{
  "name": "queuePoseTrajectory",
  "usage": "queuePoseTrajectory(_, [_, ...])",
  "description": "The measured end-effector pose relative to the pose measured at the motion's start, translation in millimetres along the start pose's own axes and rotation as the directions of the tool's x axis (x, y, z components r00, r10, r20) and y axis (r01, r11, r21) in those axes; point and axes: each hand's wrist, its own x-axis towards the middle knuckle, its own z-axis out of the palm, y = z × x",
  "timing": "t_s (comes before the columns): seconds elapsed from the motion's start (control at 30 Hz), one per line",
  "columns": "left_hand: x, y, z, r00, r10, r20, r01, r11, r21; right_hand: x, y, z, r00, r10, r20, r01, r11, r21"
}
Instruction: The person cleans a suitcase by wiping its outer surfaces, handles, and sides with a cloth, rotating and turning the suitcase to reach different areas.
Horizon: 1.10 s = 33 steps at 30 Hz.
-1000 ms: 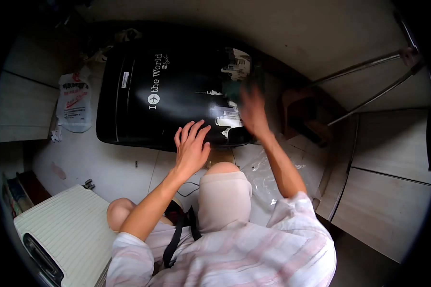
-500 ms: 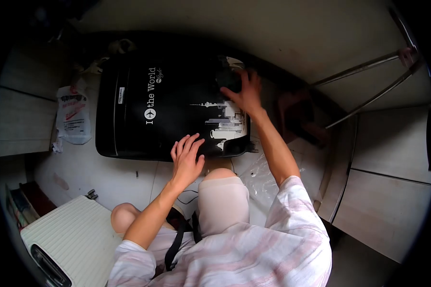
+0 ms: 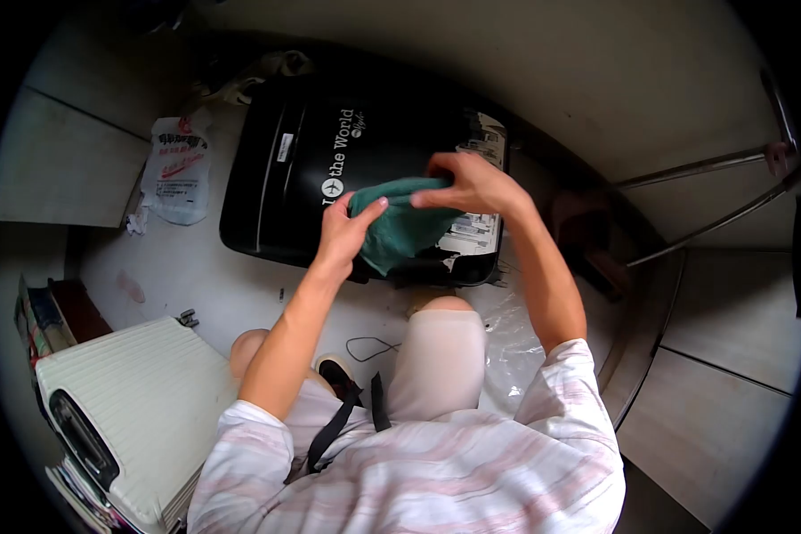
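From my remote view, the case (image 3: 271,200) lies flat on the floor (image 3: 214,276), printed face up. Lying this way, it presents that face to both hands, and its broad back seems to give it steady support. The near edge faces the person's knees; the city print runs along the right edge.

A white case (image 3: 165,378) sits on the floor beyond the black case's near left corner, beside the person's bent leg, apparently set aside to leave room for the arms. A clear plastic sheet (image 3: 516,343) lies off the near right corner. A printed bag (image 3: 180,173) rests just beyond the left edge.

The green cloth (image 3: 405,233) is in front of the person, over the near edge of the black case as I see it, hiding part of its face. I cannot confirm contact between cloth and case.

The left hand (image 3: 340,236) holds the cloth's left side, thumb on top and fingers behind, a grip that likely keeps that side from slipping. The right hand (image 3: 485,185) is at the opposite side, thumb against the cloth, fingers curled in a narrow arc; how firmly they close I cannot tell. Hands set apart like this keep the cloth spread between them, its lower part hanging loose.
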Motion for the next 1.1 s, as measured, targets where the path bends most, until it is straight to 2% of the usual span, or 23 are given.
queuePoseTrajectory(0.03, [1, 5, -12, 0.999, -0.023, 0.046, 0.022, 0.999, 0.028, -2, 3, -1, 0.994, 0.011, 0.104, -0.007, 0.999, -0.031])
queuePoseTrajectory(0.1, [-2, 13, -25, 0.999, -0.007, 0.049, 0.001, 0.992, 0.129, -8, 0, -1, 0.988, 0.066, 0.139, -0.056, 0.996, -0.075])
queuePoseTrajectory(0.13, [-5, 21, -28, 0.992, 0.071, 0.106, -0.088, 0.983, 0.163, -13, -4, -3, 0.988, 0.065, 0.137, -0.054, 0.995, -0.081])
queuePoseTrajectory(0.2, [-19, 48, -26, 0.966, 0.181, 0.187, -0.207, 0.969, 0.133, -25, -14, -12, 0.979, -0.192, -0.064, 0.197, 0.978, 0.074])
queuePoseTrajectory(0.3, [-36, 82, -25, 0.939, 0.226, 0.261, -0.254, 0.964, 0.079, -37, -22, -28, 0.992, -0.095, -0.079, 0.123, 0.829, 0.546])
queuePoseTrajectory(0.33, [-32, 82, -23, 0.948, 0.203, 0.245, -0.232, 0.968, 0.095, -34, -23, -23, 0.978, -0.118, -0.174, 0.196, 0.808, 0.555])
queuePoseTrajectory(0.37, [-22, 73, -22, 0.944, 0.210, 0.255, -0.240, 0.966, 0.094, -27, -12, -14, 0.957, -0.094, -0.275, 0.210, 0.878, 0.431])
queuePoseTrajectory(0.43, [10, 40, -23, 0.981, 0.122, 0.154, -0.144, 0.980, 0.138, -16, 3, 21, 0.935, 0.010, -0.354, 0.134, 0.914, 0.382])
queuePoseTrajectory(0.5, [21, 22, -24, 0.980, 0.094, 0.176, -0.130, 0.969, 0.211, -15, 13, 78, 0.954, -0.026, -0.298, 0.088, 0.976, 0.200])
queuePoseTrajectory(0.57, [18, 14, -13, 0.968, -0.014, 0.252, -0.012, 0.995, 0.104, -20, 9, 89, 0.987, 0.062, 0.146, -0.106, 0.944, 0.312])
queuePoseTrajectory(0.63, [3, 23, 3, 0.960, -0.041, 0.277, 0.084, 0.986, -0.146, -30, 31, 111, 0.998, -0.066, -0.001, 0.045, 0.673, 0.739])
queuePoseTrajectory(0.67, [-2, 29, 12, 0.954, -0.070, 0.291, 0.139, 0.965, -0.224, -35, 37, 122, 0.978, -0.094, -0.188, 0.210, 0.485, 0.849])
queuePoseTrajectory(0.7, [-4, 32, 21, 0.948, -0.096, 0.304, 0.191, 0.935, -0.299, -41, 28, 127, 0.977, -0.085, -0.195, 0.212, 0.486, 0.848])
queuePoseTrajectory(0.73, [-2, 31, 33, 0.944, -0.099, 0.315, 0.196, 0.936, -0.294, -46, 15, 128, 0.989, 0.007, -0.150, 0.148, 0.138, 0.979])
queuePoseTrajectory(0.77, [1, 29, 46, 0.953, -0.012, 0.304, 0.098, 0.959, -0.268, -47, 8, 128, 0.994, 0.072, -0.077, 0.092, -0.236, 0.967])
queuePoseTrajectory(0.8, [7, 28, 56, 0.952, 0.080, 0.294, -0.007, 0.970, -0.243, -51, -2, 122, 0.999, -0.012, -0.041, 0.033, -0.383, 0.923])
queuePoseTrajectory(0.83, [17, 28, 58, 0.948, 0.184, 0.261, -0.230, 0.960, 0.159, -55, -12, 116, 0.995, -0.096, -0.004, -0.046, -0.511, 0.858])
queuePoseTrajectory(0.87, [22, 25, 65, 0.874, 0.448, 0.187, -0.485, 0.781, 0.394, -49, 3, 113, 0.995, -0.100, -0.027, -0.023, -0.465, 0.885])
queuePoseTrajectory(0.9, [22, 25, 71, 0.710, 0.681, 0.179, -0.624, 0.489, 0.610, -41, 23, 109, 0.993, -0.106, -0.047, -0.002, -0.417, 0.909])
queuePoseTrajectory(0.93, [21, 29, 70, 0.650, 0.741, 0.169, -0.640, 0.413, 0.648, -34, 40, 98, 0.994, 0.106, 0.007, 0.026, -0.307, 0.951])
queuePoseTrajectory(0.97, [16, 31, 71, 0.636, 0.762, 0.126, -0.631, 0.419, 0.653, -28, 58, 81, 0.948, 0.317, 0.035, 0.028, -0.190, 0.981])
queuePoseTrajectory(1.03, [3, 27, 69, 0.669, 0.725, 0.165, -0.621, 0.423, 0.659, -15, 94, 39, 0.835, 0.511, -0.206, 0.159, 0.135, 0.978])
queuePoseTrajectory(1.1, [-11, 2, 68, 0.691, 0.662, 0.290, -0.648, 0.391, 0.654, 4, 112, -5, 0.568, 0.593, -0.570, 0.215, 0.561, 0.799])
